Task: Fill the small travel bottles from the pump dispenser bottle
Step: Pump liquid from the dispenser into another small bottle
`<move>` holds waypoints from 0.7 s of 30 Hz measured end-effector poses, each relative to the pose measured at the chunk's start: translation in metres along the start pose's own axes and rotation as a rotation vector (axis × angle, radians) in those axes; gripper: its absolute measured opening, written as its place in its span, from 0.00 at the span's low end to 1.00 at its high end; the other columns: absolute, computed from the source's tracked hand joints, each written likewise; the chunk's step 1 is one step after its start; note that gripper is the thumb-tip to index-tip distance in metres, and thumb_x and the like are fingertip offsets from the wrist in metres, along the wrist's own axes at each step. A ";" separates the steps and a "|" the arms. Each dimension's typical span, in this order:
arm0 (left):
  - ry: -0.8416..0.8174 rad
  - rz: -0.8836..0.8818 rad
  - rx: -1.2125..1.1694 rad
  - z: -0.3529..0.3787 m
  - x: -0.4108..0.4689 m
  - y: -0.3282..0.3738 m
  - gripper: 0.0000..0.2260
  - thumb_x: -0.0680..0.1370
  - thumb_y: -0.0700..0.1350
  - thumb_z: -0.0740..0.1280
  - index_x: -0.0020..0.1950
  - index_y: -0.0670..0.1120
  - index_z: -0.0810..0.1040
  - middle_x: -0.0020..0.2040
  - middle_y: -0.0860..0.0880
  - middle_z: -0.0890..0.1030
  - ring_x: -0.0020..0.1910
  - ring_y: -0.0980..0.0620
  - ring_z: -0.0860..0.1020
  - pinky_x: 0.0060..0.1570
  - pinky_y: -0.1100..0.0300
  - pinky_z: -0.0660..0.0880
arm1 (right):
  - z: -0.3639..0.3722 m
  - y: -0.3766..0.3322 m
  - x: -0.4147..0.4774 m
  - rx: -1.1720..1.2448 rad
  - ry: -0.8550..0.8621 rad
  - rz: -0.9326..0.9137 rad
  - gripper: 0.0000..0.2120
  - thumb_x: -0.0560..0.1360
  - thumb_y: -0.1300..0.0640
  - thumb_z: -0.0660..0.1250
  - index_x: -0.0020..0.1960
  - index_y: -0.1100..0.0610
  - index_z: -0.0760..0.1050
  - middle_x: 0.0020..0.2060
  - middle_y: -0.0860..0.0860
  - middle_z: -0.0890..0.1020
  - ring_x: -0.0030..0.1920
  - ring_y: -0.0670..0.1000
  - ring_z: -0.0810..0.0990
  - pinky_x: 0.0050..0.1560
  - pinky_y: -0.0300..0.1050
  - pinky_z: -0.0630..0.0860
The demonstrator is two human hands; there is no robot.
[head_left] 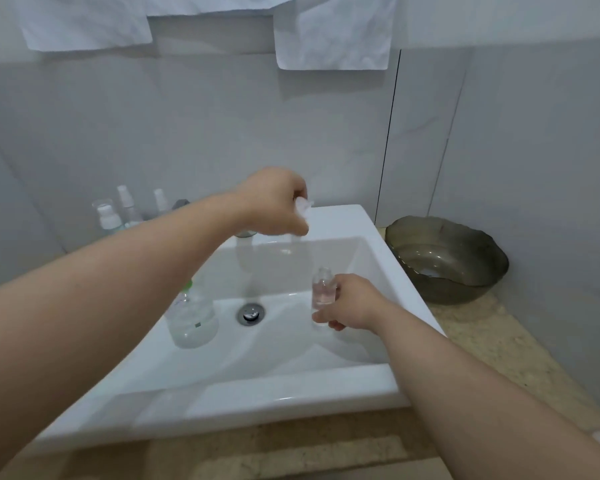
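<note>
My right hand [352, 303] grips a small clear travel bottle [323, 287] upright over the right side of the sink basin; its neck is uncapped and a little clear liquid sits in it. My left hand [274, 206] is raised above the sink's back rim and pinches a small white cap-like piece [303, 206]. The large clear dispenser bottle [192, 318] stands inside the basin at the left. My left forearm hides its top, apart from a bit of green. Three more small bottles with white tops [110, 216] stand on the counter at the back left.
The white sink [291, 386] has a metal drain [251, 314] at its middle. A brown glass bowl [447, 261] sits on the speckled counter [492, 344] to the right, against the wall. White towels [333, 32] hang above.
</note>
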State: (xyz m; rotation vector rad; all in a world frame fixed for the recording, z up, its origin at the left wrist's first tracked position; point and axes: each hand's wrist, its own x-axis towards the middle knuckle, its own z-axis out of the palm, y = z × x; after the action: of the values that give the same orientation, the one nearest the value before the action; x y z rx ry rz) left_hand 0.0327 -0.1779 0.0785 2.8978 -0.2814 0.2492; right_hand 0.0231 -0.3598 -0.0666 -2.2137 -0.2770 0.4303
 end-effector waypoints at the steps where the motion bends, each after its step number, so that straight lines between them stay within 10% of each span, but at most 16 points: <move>1: -0.049 -0.001 0.056 0.002 -0.006 -0.003 0.13 0.70 0.49 0.75 0.53 0.52 0.81 0.45 0.56 0.80 0.44 0.54 0.78 0.47 0.55 0.79 | 0.001 -0.001 -0.002 0.003 -0.004 -0.004 0.13 0.70 0.63 0.77 0.49 0.53 0.76 0.44 0.54 0.83 0.35 0.53 0.82 0.45 0.50 0.84; 21: -0.290 0.173 0.368 0.023 -0.025 0.005 0.12 0.77 0.46 0.67 0.60 0.54 0.77 0.54 0.51 0.79 0.53 0.45 0.80 0.51 0.46 0.80 | 0.006 -0.001 0.001 -0.001 -0.011 -0.050 0.14 0.69 0.61 0.78 0.46 0.49 0.76 0.45 0.49 0.82 0.34 0.53 0.81 0.40 0.45 0.82</move>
State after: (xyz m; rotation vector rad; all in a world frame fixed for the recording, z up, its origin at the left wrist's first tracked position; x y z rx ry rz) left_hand 0.0109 -0.1843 0.0526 3.2757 -0.5943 -0.1079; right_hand 0.0215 -0.3549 -0.0694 -2.2010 -0.3372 0.4150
